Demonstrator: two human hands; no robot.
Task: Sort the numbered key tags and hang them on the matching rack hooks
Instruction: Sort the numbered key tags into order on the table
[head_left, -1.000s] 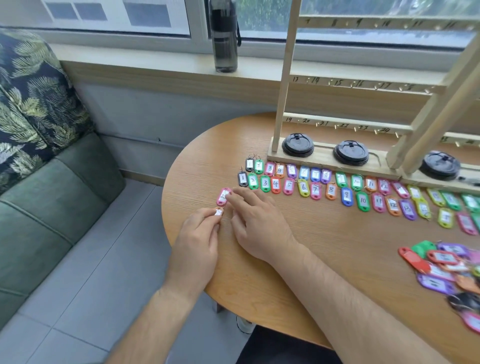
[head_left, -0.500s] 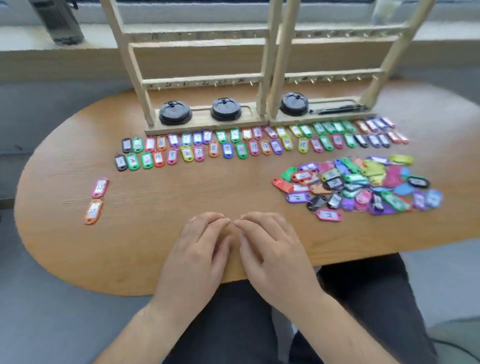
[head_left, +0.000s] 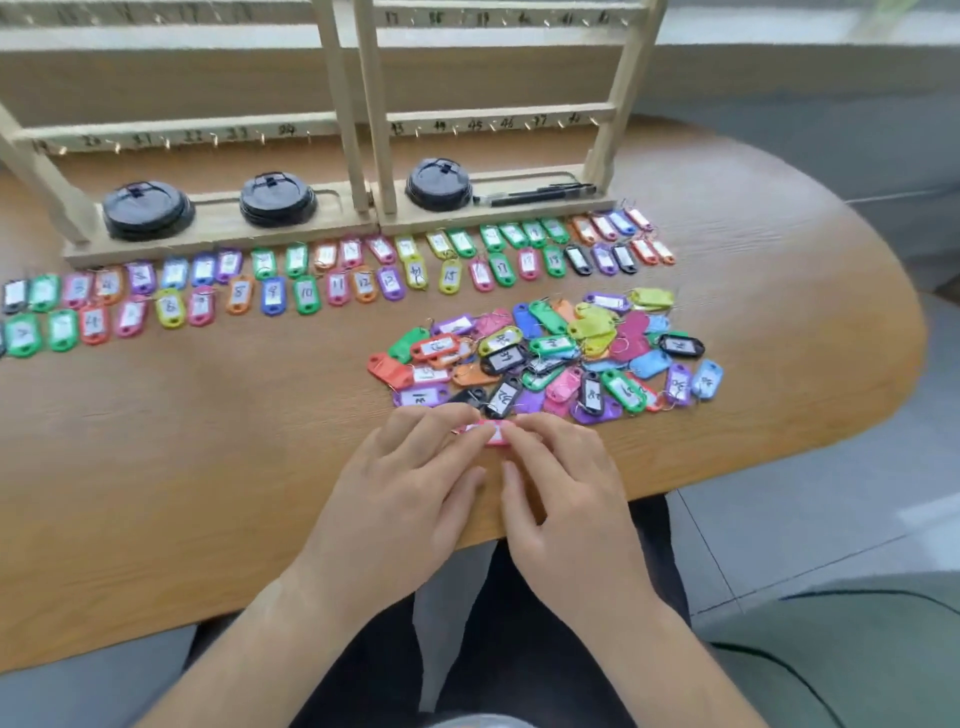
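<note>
Pink key tag (head_left: 492, 435), lying near the 6 o'clock edge of the table (head_left: 208, 467), has both our hands on it. Our left hand (head_left: 400, 499) rests fairly straight fingertips on the tag's 9 o'clock end, and our right hand (head_left: 571, 499) does the same on its 3 o'clock end. Both thumbs lie on the wood, apart from the tag, so neither hand pinches it. The number on the tag is too blurred for us to read.

Just beyond it, toward 12 to 1 o'clock, we see a loose pile of tags (head_left: 550, 353) in many colours, overlapping one another. Farther off, from 9 o'clock round to 1 o'clock, two rows of tags (head_left: 306, 291) lie side by side with their numbers up, along the foot of the wooden rack (head_left: 363, 104) at 12 o'clock. Its rails carry written numbers and small hooks. Three black lids (head_left: 278, 200) sit in the rack's base, and a black pen (head_left: 535, 195) lies just beside the one nearest 3 o'clock.
</note>
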